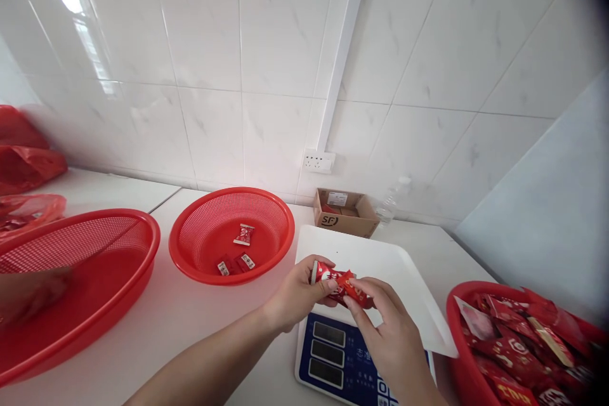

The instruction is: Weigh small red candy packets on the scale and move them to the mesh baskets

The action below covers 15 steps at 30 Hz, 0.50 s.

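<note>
My left hand (pixel 304 285) is closed around a red-and-white snack packet (pixel 327 273), held above the scale's white tray (pixel 366 247). Beside it, my right hand (pixel 380 311) pinches another small red packet (pixel 353 282) with orange-gold print between thumb and fingers. The two packets touch and overlap, so their lower parts are partly hidden. Below my hands is the blue panel of the digital scale (pixel 328 355), with dark displays. Left of my hands, a round red basket (pixel 183 266) holds a few small red packets (pixel 244 235).
At the right, a red basket (pixel 454 330) is heaped with red packets. Another person's hand (pixel 38 292) reaches into a large red basket (pixel 155 235) at the left. A cardboard box (pixel 346 223) and plastic bottle (pixel 394 203) stand by the wall. Red bags (pixel 28 165) lie far left.
</note>
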Available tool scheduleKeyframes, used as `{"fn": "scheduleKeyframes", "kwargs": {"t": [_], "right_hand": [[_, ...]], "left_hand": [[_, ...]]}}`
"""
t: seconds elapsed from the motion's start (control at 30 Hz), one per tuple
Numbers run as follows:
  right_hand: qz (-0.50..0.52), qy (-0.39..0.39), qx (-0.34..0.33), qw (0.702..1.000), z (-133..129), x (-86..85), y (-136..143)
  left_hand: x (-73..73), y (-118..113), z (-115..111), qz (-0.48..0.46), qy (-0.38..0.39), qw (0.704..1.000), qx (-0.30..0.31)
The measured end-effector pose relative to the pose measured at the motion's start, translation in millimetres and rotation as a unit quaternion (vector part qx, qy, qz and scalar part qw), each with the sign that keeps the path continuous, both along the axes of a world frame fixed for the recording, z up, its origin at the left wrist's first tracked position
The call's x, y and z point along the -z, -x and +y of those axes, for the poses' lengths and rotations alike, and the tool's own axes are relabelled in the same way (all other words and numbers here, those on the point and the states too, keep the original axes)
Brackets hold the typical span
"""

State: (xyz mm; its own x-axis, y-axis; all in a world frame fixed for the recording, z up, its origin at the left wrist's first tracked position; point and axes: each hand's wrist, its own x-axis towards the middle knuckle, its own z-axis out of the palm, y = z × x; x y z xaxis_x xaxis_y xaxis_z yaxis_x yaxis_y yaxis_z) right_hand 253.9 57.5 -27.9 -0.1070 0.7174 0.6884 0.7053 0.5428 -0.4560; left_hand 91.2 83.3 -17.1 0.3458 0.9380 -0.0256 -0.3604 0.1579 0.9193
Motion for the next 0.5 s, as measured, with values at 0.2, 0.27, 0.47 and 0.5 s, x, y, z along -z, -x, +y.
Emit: {"fn": "scheduleKeyframes", "kwargs": {"t": [0.2,0.27,0.47,0.5], "right_hand": [[0.024,0.0,0.034,0.999,-3,1.1,6],[0.009,-0.011,0.025,1.0,-2,4.1,10],[-0.044,-0.049,-0.036,0.997,-7,6.7,16],[-0.048,-0.053,-0.042,0.997,-9,6.8,15]], "left_hand": [[-3.0,2,-8,-0.012,0.013,0.999,0.027],[-2.2,1,-11,-0.026,0.009,0.999,0.044],[2.7,14,-9,-0.007,0.002,1.0,0.004],[1.2,20,-7,0.007,-0.016,1.0,-0.016]]}}
